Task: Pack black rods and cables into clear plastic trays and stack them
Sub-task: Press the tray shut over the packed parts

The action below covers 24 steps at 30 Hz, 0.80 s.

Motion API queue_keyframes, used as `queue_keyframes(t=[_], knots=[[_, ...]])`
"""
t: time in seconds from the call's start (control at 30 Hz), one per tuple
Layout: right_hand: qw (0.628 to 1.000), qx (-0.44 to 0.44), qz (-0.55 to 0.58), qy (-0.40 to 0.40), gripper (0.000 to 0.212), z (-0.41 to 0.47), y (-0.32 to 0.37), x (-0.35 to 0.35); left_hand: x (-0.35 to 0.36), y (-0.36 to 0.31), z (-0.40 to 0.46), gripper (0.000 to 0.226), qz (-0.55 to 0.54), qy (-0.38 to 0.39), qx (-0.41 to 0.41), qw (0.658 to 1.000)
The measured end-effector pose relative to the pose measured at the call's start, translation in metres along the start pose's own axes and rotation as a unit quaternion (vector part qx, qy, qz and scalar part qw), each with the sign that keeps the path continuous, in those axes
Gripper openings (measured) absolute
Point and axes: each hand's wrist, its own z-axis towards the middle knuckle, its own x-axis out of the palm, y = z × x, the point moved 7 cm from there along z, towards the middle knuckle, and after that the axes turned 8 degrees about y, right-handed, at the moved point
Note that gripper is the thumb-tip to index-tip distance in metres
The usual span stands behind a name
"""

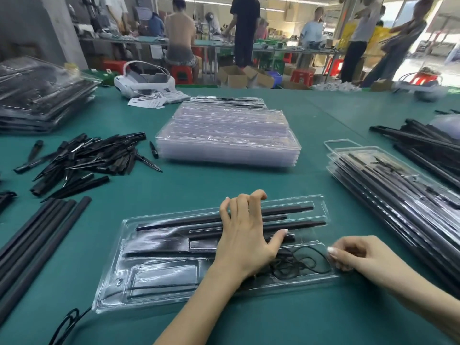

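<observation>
A clear plastic tray [159, 277] is laid flat near the front edge of the green tabletop [298, 190], its long side running left to right. Several black rods [174, 224] are seated in the long grooves along its far half, and a coiled black cable [301, 263] is seen in the pocket at its right end. The left hand [245, 236] is spread over the middle of the tray, its fingers [257, 195] bent at the tips and resting on the rods, with the thumb stretched out toward the right; nothing is gripped by it. The right hand [353, 255] is placed at the tray's right edge, where the rim appears to be pinched between curled fingers and thumb.

A stack of empty clear trays [229, 135] is set at the tabletop's centre. A stack of filled trays [398, 195] is found along the right edge, with long black rods [423, 143] piled beyond it. A heap of short black spikes [84, 160] is spread toward the left edge, thick black tubes [37, 232] are laid at the front left corner, and more packed trays [42, 95] are stacked at the far left corner.
</observation>
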Motion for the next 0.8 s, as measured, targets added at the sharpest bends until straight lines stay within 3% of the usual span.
queue_keyframes(t=[0.1,0.2,0.3,0.4,0.5,0.57,0.7,0.73,0.8], knots=[[1.0,0.007,-0.028,0.005,0.033,0.0,0.0,-0.001,-0.004,0.008,0.005,0.054,-0.13,0.025,-0.02,0.991],[0.999,0.024,-0.041,0.002,0.037,0.0,-0.001,-0.003,-0.036,0.032,0.007,0.038,-0.311,-0.046,-0.085,0.945],[0.999,0.031,-0.033,-0.013,0.039,0.0,0.003,-0.002,-0.072,0.06,-0.009,0.03,-0.219,-0.092,-0.094,0.967],[0.998,0.038,0.053,-0.027,0.034,-0.001,0.006,-0.001,-0.073,0.076,-0.029,0.058,-0.033,0.054,-0.078,0.995],[0.976,0.068,0.203,-0.032,0.024,0.002,0.002,0.005,-0.055,0.094,-0.048,0.092,0.115,0.192,-0.124,0.967],[0.94,0.094,0.327,-0.033,0.015,0.004,0.0,0.013,-0.05,0.097,-0.051,0.099,0.139,0.198,-0.134,0.961],[0.802,0.089,0.588,-0.046,0.028,0.003,0.011,0.033,-0.049,0.101,-0.049,0.095,0.141,0.164,-0.162,0.963],[0.783,0.076,0.616,-0.044,0.03,0.004,0.017,0.04,-0.049,0.102,-0.049,0.094,0.135,0.161,-0.171,0.962],[0.787,0.048,0.615,-0.03,0.028,0.006,0.032,0.056,-0.051,0.101,-0.048,0.091,0.116,0.142,-0.183,0.966]])
